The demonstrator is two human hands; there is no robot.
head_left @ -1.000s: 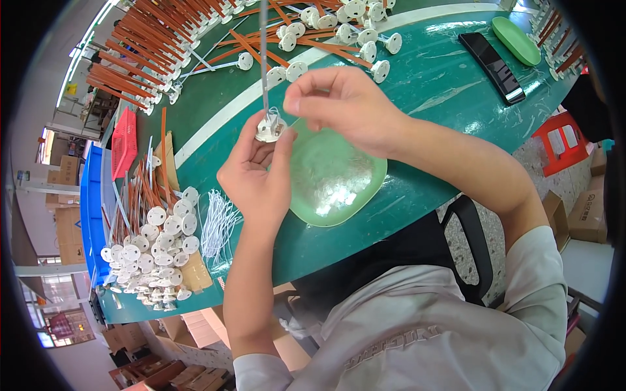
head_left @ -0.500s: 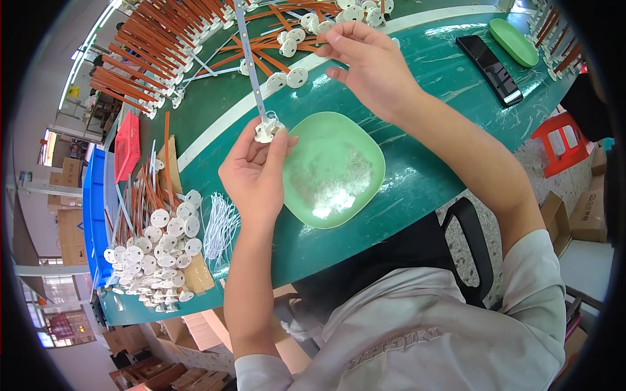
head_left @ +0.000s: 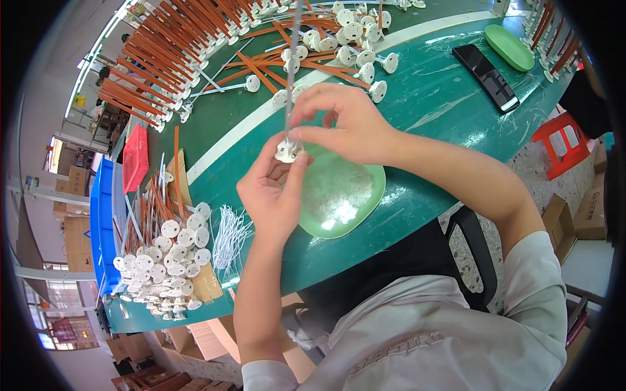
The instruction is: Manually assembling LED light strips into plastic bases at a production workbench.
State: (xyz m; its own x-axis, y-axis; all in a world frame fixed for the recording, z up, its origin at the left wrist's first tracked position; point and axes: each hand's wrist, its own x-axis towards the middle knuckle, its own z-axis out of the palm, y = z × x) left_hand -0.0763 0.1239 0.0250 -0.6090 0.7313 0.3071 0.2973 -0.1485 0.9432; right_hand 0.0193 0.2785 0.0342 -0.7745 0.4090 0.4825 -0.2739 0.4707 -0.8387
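Note:
My left hand [head_left: 270, 199] grips a small white round lamp base [head_left: 287, 152] between thumb and fingers. From that base a thin LED strip [head_left: 295, 62] stands up, seen nearly edge-on. My right hand [head_left: 352, 124] is closed in a pinch at the strip's lower end, just above the base. Its fingertips hide whatever they hold there. Below both hands, a light green square plate [head_left: 349, 212] with a worn, shiny surface lies on the green table [head_left: 424, 143].
At the left sit a pile of white lamp bases [head_left: 156, 274] and a bundle of white wires [head_left: 228, 238]. More strips with orange-brown backs [head_left: 150, 65] stand far left. Nearby are a pink basket [head_left: 135, 156] and a blue tray [head_left: 102, 221]. A phone [head_left: 486, 78] lies beside a green dish [head_left: 508, 47].
My right hand has come down and left from the air to the foot of the LED strip, its fingers closing. The left hand has shifted slightly right and down in view, and the strip has turned edge-on.

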